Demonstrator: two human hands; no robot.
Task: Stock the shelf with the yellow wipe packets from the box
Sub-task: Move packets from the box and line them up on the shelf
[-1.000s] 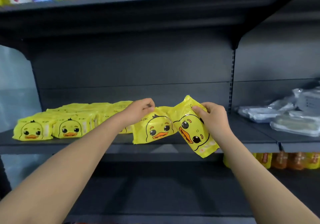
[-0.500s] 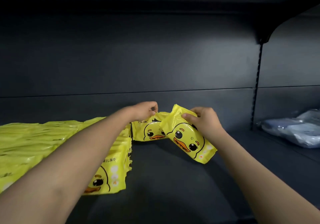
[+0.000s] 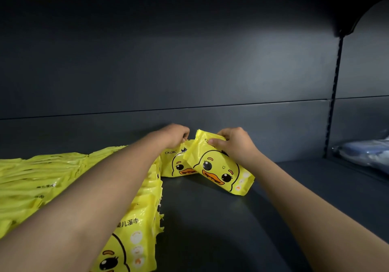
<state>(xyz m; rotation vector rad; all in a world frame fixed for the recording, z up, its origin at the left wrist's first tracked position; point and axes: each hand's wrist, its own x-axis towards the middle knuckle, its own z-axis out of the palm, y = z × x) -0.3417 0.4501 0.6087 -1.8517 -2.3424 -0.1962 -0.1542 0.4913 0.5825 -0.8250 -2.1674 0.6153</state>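
Observation:
Deep on the dark shelf [image 3: 221,219], my left hand [image 3: 173,134] pinches the top edge of a yellow duck-face wipe packet [image 3: 175,164] that stands against the back. My right hand [image 3: 233,143] grips the top of a second yellow packet [image 3: 219,170], tilted to the right, its lower corner touching the shelf and its left edge overlapping the first packet. A row of several upright yellow packets [image 3: 52,183] fills the shelf's left side, partly hidden under my left forearm. The box is out of view.
The shelf's grey back panel [image 3: 189,71] is close behind both hands. A slotted upright [image 3: 334,95] divides this bay from the right one, where bluish clear-wrapped packs [image 3: 366,154] lie. Bare shelf surface lies between the yellow row and the upright.
The camera has moved in closer under the upper shelf. Both hands have carried their packets from the shelf's front edge back to the rear, and the right packet has come down onto the shelf.

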